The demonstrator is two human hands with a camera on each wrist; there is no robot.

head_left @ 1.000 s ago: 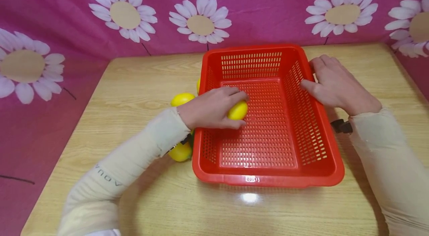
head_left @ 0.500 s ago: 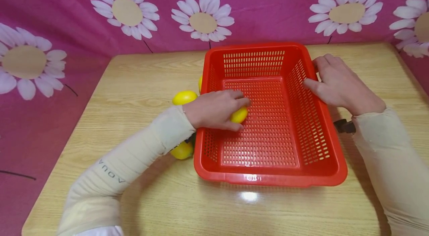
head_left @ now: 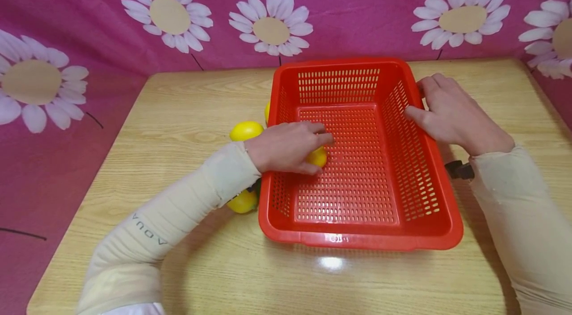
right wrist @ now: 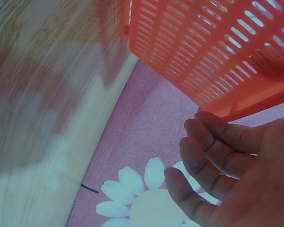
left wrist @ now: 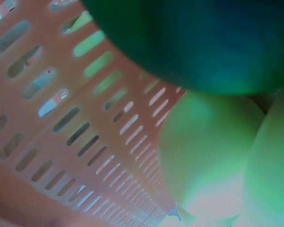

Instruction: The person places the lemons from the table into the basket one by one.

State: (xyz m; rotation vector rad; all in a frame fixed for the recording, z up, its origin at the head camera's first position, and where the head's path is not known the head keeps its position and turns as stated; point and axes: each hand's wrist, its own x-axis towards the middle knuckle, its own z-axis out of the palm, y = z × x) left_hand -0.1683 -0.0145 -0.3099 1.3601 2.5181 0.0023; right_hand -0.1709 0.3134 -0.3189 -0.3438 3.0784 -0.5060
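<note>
A red plastic basket (head_left: 357, 241) with slotted walls stands mid-table in the head view. My left hand (head_left: 290, 146) reaches over its left rim, fingers spread above a yellow lemon (head_left: 319, 158) inside. The lemon sits lower than the fingers, partly hidden by them. My right hand (head_left: 458, 114) holds the right rim, thumb over the inner side and fingers outside. The right wrist view shows these fingers (right wrist: 191, 158) bent beside the rim. Left of the basket lie more lemons (head_left: 246, 130), one half hidden under the left wrist (head_left: 243, 201).
In the left wrist view, a dark green rounded thing (left wrist: 217, 47) and pale yellow-green round fruit (left wrist: 208, 156) crowd the basket wall (left wrist: 85, 127). A pink cloth with daisies (head_left: 357, 7) hangs behind the wooden table (head_left: 187, 275).
The lemon has dropped lower beneath my left hand, and its fingers have loosened around it. The right hand stays on the rim; the whole head view has shifted slightly.
</note>
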